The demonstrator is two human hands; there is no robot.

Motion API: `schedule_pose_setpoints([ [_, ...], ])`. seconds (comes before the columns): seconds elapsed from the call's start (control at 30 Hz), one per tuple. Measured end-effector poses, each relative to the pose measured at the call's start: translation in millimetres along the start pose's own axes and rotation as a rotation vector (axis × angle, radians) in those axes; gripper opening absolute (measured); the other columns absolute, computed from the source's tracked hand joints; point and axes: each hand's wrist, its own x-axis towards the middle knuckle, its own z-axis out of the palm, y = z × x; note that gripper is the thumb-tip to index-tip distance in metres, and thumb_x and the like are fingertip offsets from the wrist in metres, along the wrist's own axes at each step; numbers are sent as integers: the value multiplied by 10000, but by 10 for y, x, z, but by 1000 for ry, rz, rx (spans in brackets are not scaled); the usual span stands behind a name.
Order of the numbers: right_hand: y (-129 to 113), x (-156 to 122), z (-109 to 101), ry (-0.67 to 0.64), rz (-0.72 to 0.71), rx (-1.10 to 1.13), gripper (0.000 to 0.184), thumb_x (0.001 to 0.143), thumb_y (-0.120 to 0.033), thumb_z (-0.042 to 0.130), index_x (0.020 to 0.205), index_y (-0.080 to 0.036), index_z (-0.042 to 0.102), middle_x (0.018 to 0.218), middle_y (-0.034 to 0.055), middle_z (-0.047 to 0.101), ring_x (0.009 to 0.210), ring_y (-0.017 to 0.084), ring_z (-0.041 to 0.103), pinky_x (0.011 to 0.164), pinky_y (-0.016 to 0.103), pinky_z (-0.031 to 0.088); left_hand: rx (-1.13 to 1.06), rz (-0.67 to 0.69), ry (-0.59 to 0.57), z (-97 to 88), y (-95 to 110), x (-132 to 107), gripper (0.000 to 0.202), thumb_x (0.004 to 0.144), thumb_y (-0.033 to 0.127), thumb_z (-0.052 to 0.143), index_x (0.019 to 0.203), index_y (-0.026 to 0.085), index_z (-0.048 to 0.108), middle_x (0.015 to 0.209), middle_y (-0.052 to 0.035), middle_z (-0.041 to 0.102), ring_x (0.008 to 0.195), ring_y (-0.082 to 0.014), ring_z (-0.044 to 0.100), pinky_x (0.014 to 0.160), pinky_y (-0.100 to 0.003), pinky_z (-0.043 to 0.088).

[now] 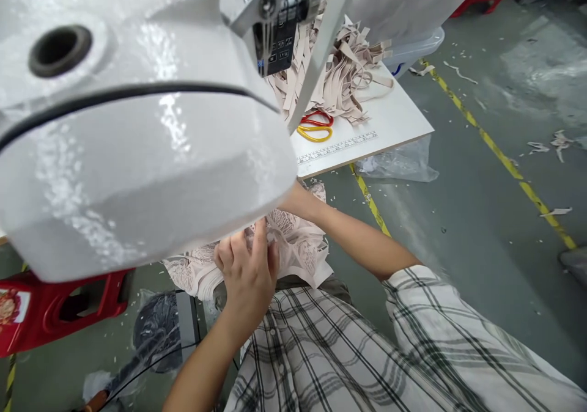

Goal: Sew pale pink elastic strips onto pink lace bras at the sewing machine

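Note:
Pale pink lace fabric (305,256) lies bunched below the white sewing machine head (151,173) and over my lap. My left hand (247,268) rests on the lace from above, fingers a little apart and bent, fingertips close under the machine's edge. From the right, my right hand (291,199) reaches in over the lace; only its wrist end shows, and the machine head covers the fingers. The needle area is hidden behind the machine head as well.
On the white table (403,118) lie a heap of beige fabric strips (337,82), scissors with red and yellow handles (316,132) and a printed ruler scale (339,147). A red stool (68,314) and a pedal (186,317) stand at lower left.

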Motion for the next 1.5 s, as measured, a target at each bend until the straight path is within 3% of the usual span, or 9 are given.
schedule_pose_setpoints([
  [0.27, 104, 31, 13, -27, -25, -54, 51, 764, -145, 553, 758, -193, 539, 879, 35, 576, 866, 198, 555, 768, 335, 499, 23, 15, 9, -5, -10, 16, 477, 887, 301, 663, 1331, 135, 614, 1361, -231, 537, 1257, -351, 473, 1056, -475, 349],
  [0.47, 174, 57, 23, -69, -83, -65, 83, 780, -118, 529, 838, -176, 545, 1027, 50, 603, 903, 171, 558, 767, 272, 457, -2, 26, 16, 0, -48, -9, 558, 864, 319, 688, 1384, 159, 565, 1401, -229, 511, 1263, -358, 478, 1065, -476, 352],
  [0.6, 142, 55, 34, -56, -94, -81, 49, 815, -143, 558, 844, -181, 546, 1001, 37, 595, 954, 173, 558, 816, 269, 442, -139, 8, 116, -3, -220, -46, 568, 865, 291, 676, 1397, 164, 524, 1332, -221, 565, 1246, -339, 525, 1067, -477, 367],
  [0.73, 139, 47, 68, -26, -92, -74, 83, 808, -111, 540, 855, -177, 554, 1014, 38, 581, 967, 176, 559, 827, 272, 440, -315, -172, 205, 106, -496, -90, 452, 948, 327, 531, 1361, 141, 521, 1288, -205, 577, 1254, -305, 522, 1036, -439, 412],
  [0.9, 175, 41, 124, -4, -85, -81, 79, 849, -158, 542, 906, -184, 592, 1054, 38, 579, 976, 176, 548, 803, 268, 438, -560, -434, 32, 234, -705, -60, 386, 1004, 436, 386, 1167, 178, 622, 1105, -105, 644, 1053, -230, 599, 894, -323, 452],
  [0.97, 185, 43, 132, -10, -82, -95, 83, 853, -158, 544, 910, -183, 599, 1064, 39, 574, 985, 173, 542, 802, 266, 434, -586, -474, -10, 234, -711, -19, 390, 1003, 448, 367, 948, 179, 643, 916, -54, 641, 885, -195, 589, 785, -290, 440],
  [1.1, 194, 46, 118, -9, -89, -95, 73, 859, -150, 555, 909, -174, 601, 1057, 42, 571, 970, 161, 541, 813, 272, 430, -555, -515, 25, 196, -645, 58, 398, 983, 381, 420, 633, 196, 453, 625, 34, 444, 624, -124, 430, 612, -248, 347],
  [1.33, 193, 46, 80, -17, -89, -62, 84, 835, -117, 556, 888, -171, 594, 1071, 46, 577, 945, 150, 546, 802, 278, 430, -573, -563, 144, 170, -502, 177, 215, 906, 342, 545, 765, 182, 575, 715, 18, 544, 703, -132, 523, 673, -239, 420],
  [1.5, 164, 31, 43, -22, -62, -71, 105, 836, -118, 549, 915, -175, 588, 1087, 44, 578, 978, 159, 557, 779, 273, 424, -520, -513, 171, 157, -474, 221, 191, 885, 362, 578, 807, 191, 552, 745, 20, 536, 677, -121, 521, 664, -239, 437],
])
